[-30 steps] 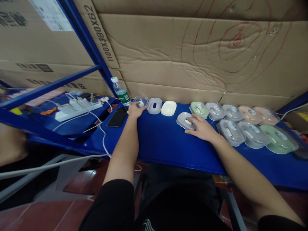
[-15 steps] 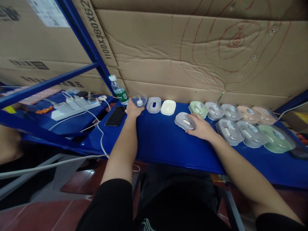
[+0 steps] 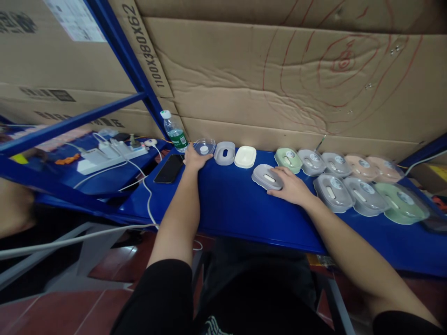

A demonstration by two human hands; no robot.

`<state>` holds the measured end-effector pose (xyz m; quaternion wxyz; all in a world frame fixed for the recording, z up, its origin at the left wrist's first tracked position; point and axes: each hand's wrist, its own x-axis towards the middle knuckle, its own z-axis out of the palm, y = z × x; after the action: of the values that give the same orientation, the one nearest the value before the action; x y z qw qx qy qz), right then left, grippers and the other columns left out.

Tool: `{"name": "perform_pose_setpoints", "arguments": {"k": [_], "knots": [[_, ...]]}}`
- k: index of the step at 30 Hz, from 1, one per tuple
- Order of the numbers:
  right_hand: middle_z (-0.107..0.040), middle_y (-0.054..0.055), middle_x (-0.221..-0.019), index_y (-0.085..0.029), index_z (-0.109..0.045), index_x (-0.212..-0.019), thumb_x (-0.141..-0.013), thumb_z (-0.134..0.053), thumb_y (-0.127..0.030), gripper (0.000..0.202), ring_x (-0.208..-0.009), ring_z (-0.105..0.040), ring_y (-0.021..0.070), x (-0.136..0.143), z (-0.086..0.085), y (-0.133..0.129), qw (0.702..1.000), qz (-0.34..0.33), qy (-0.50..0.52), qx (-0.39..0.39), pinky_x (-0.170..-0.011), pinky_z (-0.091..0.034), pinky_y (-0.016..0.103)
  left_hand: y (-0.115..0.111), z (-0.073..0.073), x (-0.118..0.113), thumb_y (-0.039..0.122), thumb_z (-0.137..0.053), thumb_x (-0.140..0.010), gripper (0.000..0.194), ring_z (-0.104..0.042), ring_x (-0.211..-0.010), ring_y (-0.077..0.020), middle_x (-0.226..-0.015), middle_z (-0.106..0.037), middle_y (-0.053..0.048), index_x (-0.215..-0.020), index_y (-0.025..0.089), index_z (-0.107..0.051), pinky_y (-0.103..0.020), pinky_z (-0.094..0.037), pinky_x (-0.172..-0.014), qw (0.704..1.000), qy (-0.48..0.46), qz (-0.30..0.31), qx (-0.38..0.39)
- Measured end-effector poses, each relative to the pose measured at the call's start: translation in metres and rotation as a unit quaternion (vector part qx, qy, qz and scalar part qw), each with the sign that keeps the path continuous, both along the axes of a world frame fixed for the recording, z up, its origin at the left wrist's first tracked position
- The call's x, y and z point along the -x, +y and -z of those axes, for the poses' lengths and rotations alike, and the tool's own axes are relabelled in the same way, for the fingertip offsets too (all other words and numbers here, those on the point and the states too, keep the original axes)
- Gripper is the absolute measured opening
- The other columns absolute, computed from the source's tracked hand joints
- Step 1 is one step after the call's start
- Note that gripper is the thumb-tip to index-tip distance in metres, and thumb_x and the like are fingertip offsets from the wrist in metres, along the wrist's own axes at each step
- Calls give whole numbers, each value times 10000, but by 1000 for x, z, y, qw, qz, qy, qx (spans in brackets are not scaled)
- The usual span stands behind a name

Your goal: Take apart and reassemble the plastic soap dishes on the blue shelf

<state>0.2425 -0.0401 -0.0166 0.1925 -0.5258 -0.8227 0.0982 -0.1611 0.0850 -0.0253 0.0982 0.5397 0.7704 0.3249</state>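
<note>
So, right hand (image 3: pixel 289 187): wrapped round the right end of a grey container (image 3: pixel 260 174), pinching it between thumb on the near edge and fingers over the far side.
Grey container: out on the blue table (image 3: pixel 226 204), in front of the green container (image 3: pixel 288 160), left of the lined-up containers (image 3: pixel 333 193). Pale strip on top. Resting on the surface or slightly lifted? Can't tell.
Left hand (image 3: pixel 195 160): curved round the near side of a clear bowl (image 3: pixel 205 142), thumb spread out to the right. Really gripping or just touching? Can't tell.
Clear bowl: between the bottle (image 3: pixel 178 138) and a grey piece (image 3: pixel 220 157) with an oval opening; something small, white and round showing through.
Both grips: probably a hold-and-position step, one hand per thing. Next move, at a guess: calls for a level hold on the right and a gentle touch on that thin-looking bowl.
Neighbours: cream dish (image 3: pixel 245 157) just beside the grey piece, phone (image 3: pixel 169 169) near the left wrist.
Hard to see: left fingertips, underside of the grey container, plus its right end under the hand.
Edges: blurry, cut-off limb (image 3: pixel 14 209) far left; dark item (image 3: pixel 437 226) cut off far right, impossible to identify.
</note>
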Motion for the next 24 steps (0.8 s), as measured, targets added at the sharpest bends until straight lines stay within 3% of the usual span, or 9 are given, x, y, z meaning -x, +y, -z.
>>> {"name": "perform_pose_setpoints", "arguments": {"k": [4,7,9,11,14,17,21,22,24], "knots": [[-567,128,-1566,-299,-568,-1515,-826,-804,-551,770,-1383,-615,413,4,-1,-1,999,8,37,-15,-1134,-533,618,-9,-18,-11,416,-812,-815,860,-408,-1522,-463,-1632,-454,-249,-1563,157,-473,-654,-329,-1232,999,-24,-38,-7],[-586,128,-1542,-287,-590,-1484,-813,-809,-568,760,-1347,-640,407,9,-1,-2,997,19,71,-23,-1126,-534,626,-18,-29,-33,406,-681,-919,607,-388,-1531,-425,-1606,-491,-194,-1479,201,-564,-634,-298,-1247,994,11,-40,-104],[-602,129,-1520,-279,-600,-1467,-816,-805,-560,738,-1340,-644,397,12,-1,-3,995,18,95,-34,-1125,-534,623,-27,-33,-55,454,-627,-969,544,-390,-1536,-382,-1588,-509,-176,-1452,207,-582,-579,-295,-1266,982,36,27,-183],[-624,132,-1486,-277,-612,-1452,-831,-793,-562,707,-1345,-639,388,13,-1,-3,991,20,122,-51,-1134,-525,620,-37,-32,-81,554,-619,-984,583,-454,-1497,-366,-1551,-552,-179,-1445,199,-586,-557,-316,-1265,955,50,179,-231],[-647,152,-1451,-250,-641,-1430,-864,-759,-602,677,-1361,-627,381,13,-2,-1,982,22,168,-80,-1171,-493,614,-53,-21,-119,753,-736,-842,865,-470,-1496,-411,-1596,-524,-196,-1497,218,-555,-619,-329,-1256,880,59,417,-221],[-663,167,-1438,-217,-675,-1410,-900,-706,-662,677,-1359,-633,371,12,-2,0,973,3,211,-94,-1198,-471,599,-62,0,-148,794,-727,-831,1086,-442,-1534,-417,-1646,-446,-243,-1663,222,-326,-644,-382,-1233,857,-30,476,-194],[-668,155,-1456,-239,-672,-1444,-917,-659,-724,717,-1371,-632,369,14,0,-1,965,-23,247,-80,-1215,-451,611,-59,24,-166,774,-674,-895,1285,-598,-1412,-359,-1610,-449,-283,-1697,258,187,-621,-546,-1093,821,-193,514,-160],[-657,152,-1479,-248,-654,-1471,-919,-652,-733,734,-1390,-619,371,16,1,-1,964,-28,253,-78,-1222,-441,617,-58,27,-169,765,-656,-916,1276,-633,-1371,-345,-1590,-469,-279,-1676,275,244,-611,-574,-1055,805,-217,531,-152],[-609,151,-1550,-265,-590,-1543,-923,-644,-740,783,-1451,-569,376,18,4,-2,961,-36,262,-83,-1240,-416,627,-58,27,-173,736,-610,-966,1155,-670,-1320,-327,-1543,-524,-257,-1685,295,180,-585,-603,-1016,775,-238,570,-138]]}}
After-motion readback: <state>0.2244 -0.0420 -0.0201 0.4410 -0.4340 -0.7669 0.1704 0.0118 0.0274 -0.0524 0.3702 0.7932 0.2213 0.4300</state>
